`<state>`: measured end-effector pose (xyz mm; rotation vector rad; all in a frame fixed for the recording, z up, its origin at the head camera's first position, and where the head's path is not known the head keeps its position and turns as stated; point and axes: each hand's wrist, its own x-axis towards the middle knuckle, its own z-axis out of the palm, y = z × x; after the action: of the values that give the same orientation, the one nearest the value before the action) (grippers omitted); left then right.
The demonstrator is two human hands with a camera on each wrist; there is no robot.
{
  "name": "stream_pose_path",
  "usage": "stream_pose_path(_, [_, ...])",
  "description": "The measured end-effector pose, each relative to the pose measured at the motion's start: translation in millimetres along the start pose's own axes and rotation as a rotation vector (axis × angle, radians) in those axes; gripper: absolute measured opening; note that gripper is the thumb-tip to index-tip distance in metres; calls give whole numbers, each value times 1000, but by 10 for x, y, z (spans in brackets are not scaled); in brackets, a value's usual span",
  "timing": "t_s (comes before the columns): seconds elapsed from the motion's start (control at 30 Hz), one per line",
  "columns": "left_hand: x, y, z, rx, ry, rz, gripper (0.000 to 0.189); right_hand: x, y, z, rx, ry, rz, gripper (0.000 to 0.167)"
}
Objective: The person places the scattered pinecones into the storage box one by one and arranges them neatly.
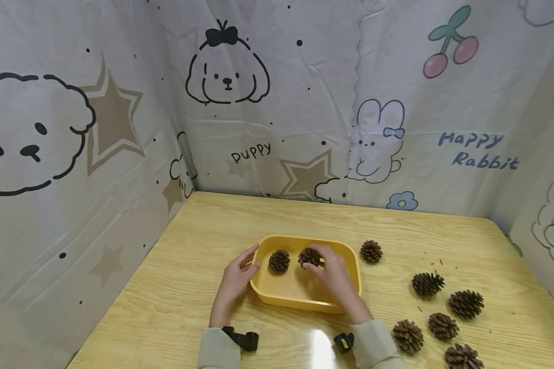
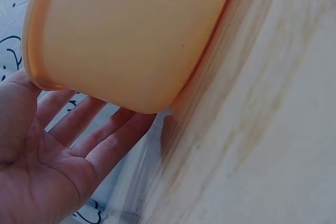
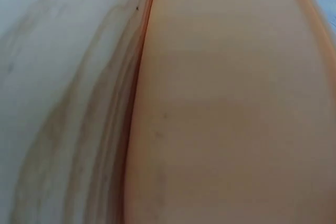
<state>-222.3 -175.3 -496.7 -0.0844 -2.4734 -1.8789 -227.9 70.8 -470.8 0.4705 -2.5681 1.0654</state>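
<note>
A yellow plastic bin sits on the wooden table. My left hand holds its left end, the thumb over the rim and the fingers along the outer wall. In the left wrist view those fingers reach under the rim of the bin. Over the bin's inside, my right hand pinches a brown pine cone between thumb and fingers. To its left, another pine cone lies in the bin. The right wrist view shows only the bin's outer wall and tabletop, with the hand out of sight.
Just right of the bin lies a pine cone. Several more, such as one farther right and one near the right sleeve, are scattered with small brown bits on the table. A printed curtain encloses the back and sides.
</note>
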Motion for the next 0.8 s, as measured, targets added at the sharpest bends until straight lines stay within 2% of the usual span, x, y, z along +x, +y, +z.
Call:
stream_pose_path(0.37, [13,1,10,7,4,-16,49,50,-102,83,42,-137,133,42])
stream_pose_path(0.8, [10,-13,8,13,5,-13,49,103,-120,218,37,-190,171,39])
